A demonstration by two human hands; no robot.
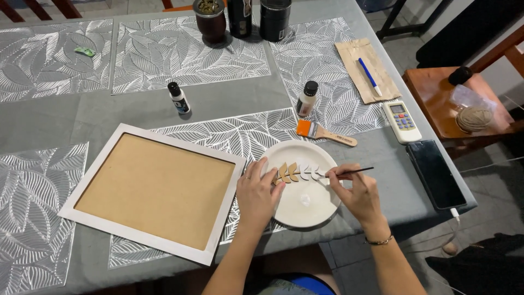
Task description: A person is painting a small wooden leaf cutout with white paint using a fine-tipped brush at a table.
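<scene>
Overhead view of a grey table, with places given relative to the white plate [305,205] near the table's front edge. On the plate lies a wooden leaf-sprig cutout [297,172], its right-hand leaves white and its left-hand leaves bare wood. The person's left hand [255,192] rests over the plate's left rim, fingertips pinching the sprig's bare-wood end. The right hand [355,194], over the plate's right rim, grips a thin dark paintbrush [349,172] whose tip meets the sprig's white end; a bracelet [379,240] circles that wrist. Left of the plate lies a white-bordered frame with a brown board panel [155,188]. Just behind the plate lies a flat brush with orange bristles [326,133], and beyond it stands a small black-capped bottle [307,99]; a second such bottle [178,98] stands well behind and to the left. Right of the plate lie a dark phone [435,173] and, behind that, a white remote control [402,121]. A blue pen [369,76] rests on a brown paper bag [367,70] further back.
</scene>
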